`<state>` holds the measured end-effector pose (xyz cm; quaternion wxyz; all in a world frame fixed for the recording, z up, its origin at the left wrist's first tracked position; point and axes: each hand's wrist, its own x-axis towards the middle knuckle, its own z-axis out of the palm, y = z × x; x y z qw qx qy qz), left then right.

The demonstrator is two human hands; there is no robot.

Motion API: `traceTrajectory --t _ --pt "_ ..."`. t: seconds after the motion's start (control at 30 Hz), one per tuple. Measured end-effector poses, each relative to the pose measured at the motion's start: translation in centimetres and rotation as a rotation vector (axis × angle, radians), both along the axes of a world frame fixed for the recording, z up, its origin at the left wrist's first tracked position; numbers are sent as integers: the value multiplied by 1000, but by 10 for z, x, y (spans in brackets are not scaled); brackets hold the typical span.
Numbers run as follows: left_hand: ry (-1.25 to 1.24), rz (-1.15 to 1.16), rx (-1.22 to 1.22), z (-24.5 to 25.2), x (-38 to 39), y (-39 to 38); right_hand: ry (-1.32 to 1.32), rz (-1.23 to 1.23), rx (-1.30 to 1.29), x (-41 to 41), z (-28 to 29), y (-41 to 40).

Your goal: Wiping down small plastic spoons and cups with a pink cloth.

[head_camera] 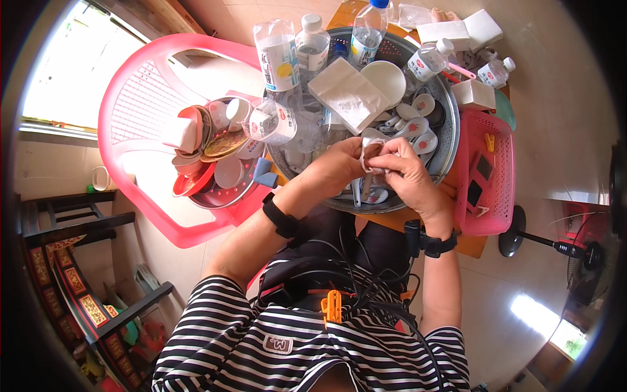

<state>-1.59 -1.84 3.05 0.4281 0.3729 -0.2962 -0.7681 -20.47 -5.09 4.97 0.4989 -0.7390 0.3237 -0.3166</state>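
Note:
Both of my hands meet over the near part of a large metal basin (458,122). My left hand (338,164) grips a small white item (368,147), perhaps a spoon bowl or cup wrapped in tissue; fingers hide much of it. My right hand (404,169) pinches crumpled white tissue at its opening. Patterned soup spoons (425,142) lie in the basin beside my right hand. Behind my hands, a folded white paper napkin stack (345,93) rests near a white bowl (384,83). Plastic bottles (279,122) stand and lean at the basin's left and back.
At left, a pink plastic chair (142,196) bears a second perforated basin (220,202) with bowls and plates. A pink plastic basket (490,206) holds a yellow clip and dark items at right. Tissue packs (443,34) lie behind; a black fan (585,255) stands right.

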Motion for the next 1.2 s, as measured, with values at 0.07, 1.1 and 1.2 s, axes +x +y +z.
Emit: traceTrajectory --t 0.07,1.1,1.2 --pt "-11 -46 -57 8 1 0 101 32 -220 -1 -7 -1" --pt "-1917 -745 -558 9 38 24 242 -326 -157 2 -1 -1" --pt "-1872 -778 -598 10 42 22 233 -331 -166 1 -1 0"
